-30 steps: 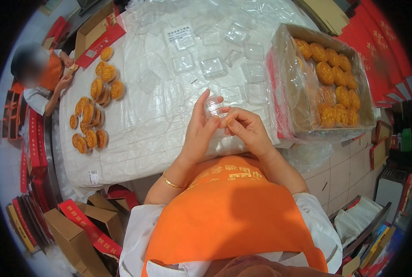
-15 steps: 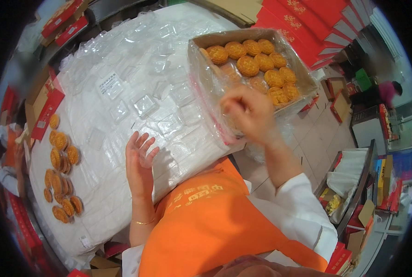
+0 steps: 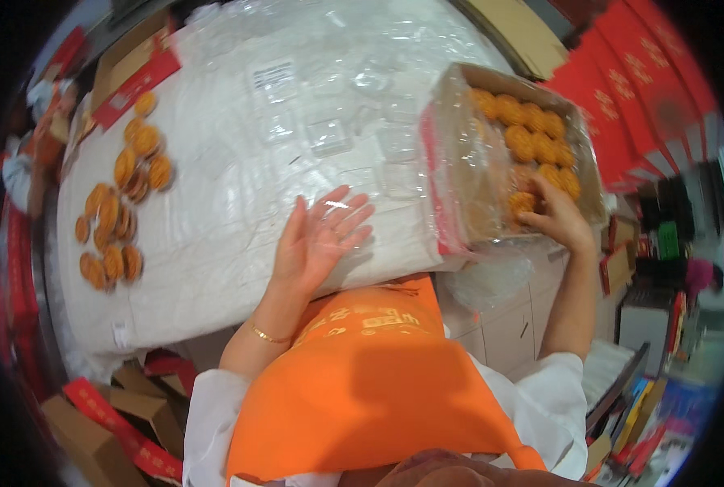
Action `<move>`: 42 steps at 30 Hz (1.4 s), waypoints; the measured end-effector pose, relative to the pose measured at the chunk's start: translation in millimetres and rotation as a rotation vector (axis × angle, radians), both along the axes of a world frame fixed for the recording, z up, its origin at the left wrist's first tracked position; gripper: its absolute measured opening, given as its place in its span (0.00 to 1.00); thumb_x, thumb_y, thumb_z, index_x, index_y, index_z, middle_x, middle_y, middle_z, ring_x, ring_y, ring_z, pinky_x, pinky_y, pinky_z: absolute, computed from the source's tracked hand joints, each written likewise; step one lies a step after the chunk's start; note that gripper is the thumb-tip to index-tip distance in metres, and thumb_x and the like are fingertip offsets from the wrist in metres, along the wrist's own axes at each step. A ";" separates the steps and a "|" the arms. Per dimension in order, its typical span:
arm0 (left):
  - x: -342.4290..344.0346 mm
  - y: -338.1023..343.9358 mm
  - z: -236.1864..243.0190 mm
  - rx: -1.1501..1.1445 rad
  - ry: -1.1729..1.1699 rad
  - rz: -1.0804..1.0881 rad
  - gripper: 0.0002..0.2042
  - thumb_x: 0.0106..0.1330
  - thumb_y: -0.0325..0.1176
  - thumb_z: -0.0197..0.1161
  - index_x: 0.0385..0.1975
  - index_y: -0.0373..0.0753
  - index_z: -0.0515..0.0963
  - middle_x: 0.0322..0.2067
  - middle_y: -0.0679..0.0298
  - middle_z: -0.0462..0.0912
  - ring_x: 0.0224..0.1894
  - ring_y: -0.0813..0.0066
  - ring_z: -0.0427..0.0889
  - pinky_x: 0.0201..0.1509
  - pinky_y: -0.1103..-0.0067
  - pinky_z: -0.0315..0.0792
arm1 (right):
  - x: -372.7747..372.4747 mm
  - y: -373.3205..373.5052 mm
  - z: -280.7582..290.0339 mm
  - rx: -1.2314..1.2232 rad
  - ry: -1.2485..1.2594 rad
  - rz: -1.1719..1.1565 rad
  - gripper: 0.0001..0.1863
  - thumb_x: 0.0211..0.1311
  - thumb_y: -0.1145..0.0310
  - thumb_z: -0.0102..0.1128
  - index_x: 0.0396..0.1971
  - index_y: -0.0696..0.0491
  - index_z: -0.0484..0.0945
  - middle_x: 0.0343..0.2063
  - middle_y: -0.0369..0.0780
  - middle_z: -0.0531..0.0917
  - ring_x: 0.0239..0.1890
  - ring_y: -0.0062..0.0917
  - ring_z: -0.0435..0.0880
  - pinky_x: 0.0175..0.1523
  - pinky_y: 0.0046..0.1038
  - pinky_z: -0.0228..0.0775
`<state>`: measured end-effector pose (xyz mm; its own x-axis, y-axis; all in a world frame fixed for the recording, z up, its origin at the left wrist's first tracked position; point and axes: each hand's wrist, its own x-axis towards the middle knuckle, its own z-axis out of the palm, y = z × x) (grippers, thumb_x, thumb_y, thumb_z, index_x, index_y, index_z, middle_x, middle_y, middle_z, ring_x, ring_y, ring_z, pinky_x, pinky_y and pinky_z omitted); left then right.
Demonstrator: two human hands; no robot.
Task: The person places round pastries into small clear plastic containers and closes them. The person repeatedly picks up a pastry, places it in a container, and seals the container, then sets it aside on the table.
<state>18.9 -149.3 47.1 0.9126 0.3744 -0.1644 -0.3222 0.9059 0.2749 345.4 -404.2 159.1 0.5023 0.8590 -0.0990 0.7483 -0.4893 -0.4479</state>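
Note:
My right hand (image 3: pixel 558 217) reaches into a cardboard box (image 3: pixel 451 207) lined with clear plastic, thumb and fingers around a round golden mooncake (image 3: pixel 522 203). Rows of similar mooncakes (image 3: pixel 532 134) fill the far and right parts of that box. My left hand (image 3: pixel 321 235) is held palm up over the near edge of the white-covered table (image 3: pixel 216 268), fingers spread. A clear glint crosses its fingers; I cannot make out whether something transparent lies there. Beyond it, several clear plastic trays (image 3: pixel 329 136) are spread on the cover.
More mooncakes (image 3: pixel 110 219) stand in loose piles on the table's left side. An open red-edged carton (image 3: pixel 138 85) sits at the far left. Red boxes (image 3: pixel 634 89) are stacked at the far right. Brown cartons (image 3: pixel 146 410) lie below the table's near left edge. Another person (image 3: pixel 33 162) is at the left.
My right hand has gone from blurred above the box's near side down onto a mooncake inside it. My left hand has turned palm up with its fingers spread. The whole view has shifted.

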 end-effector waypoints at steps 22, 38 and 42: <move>-13.3 -15.5 12.7 0.245 0.156 0.081 0.30 0.79 0.54 0.38 0.61 0.31 0.70 0.61 0.51 0.75 0.61 0.62 0.76 0.67 0.65 0.69 | -210.4 137.7 -64.8 0.597 0.362 0.170 0.18 0.55 0.74 0.72 0.45 0.54 0.78 0.39 0.40 0.83 0.32 0.25 0.81 0.36 0.24 0.74; -19.7 -16.7 10.4 0.354 0.037 0.013 0.34 0.67 0.47 0.62 0.65 0.27 0.64 0.62 0.53 0.72 0.62 0.68 0.73 0.64 0.73 0.70 | -215.4 131.8 -72.2 0.748 0.114 0.280 0.23 0.52 0.75 0.74 0.50 0.52 0.80 0.47 0.41 0.76 0.43 0.31 0.81 0.46 0.29 0.78; -22.3 -13.1 6.1 0.445 0.033 -0.049 0.34 0.66 0.44 0.61 0.66 0.27 0.64 0.61 0.55 0.73 0.62 0.69 0.73 0.64 0.74 0.69 | -212.1 134.0 -65.3 0.773 -0.039 0.235 0.26 0.51 0.73 0.75 0.52 0.52 0.78 0.48 0.40 0.75 0.45 0.31 0.81 0.49 0.29 0.75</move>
<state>-3.3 -162.4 53.2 0.9281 0.3714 -0.0268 -0.2659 0.7114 0.6505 133.3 -270.2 93.7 0.2910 0.7609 0.5799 0.8153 0.1199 -0.5664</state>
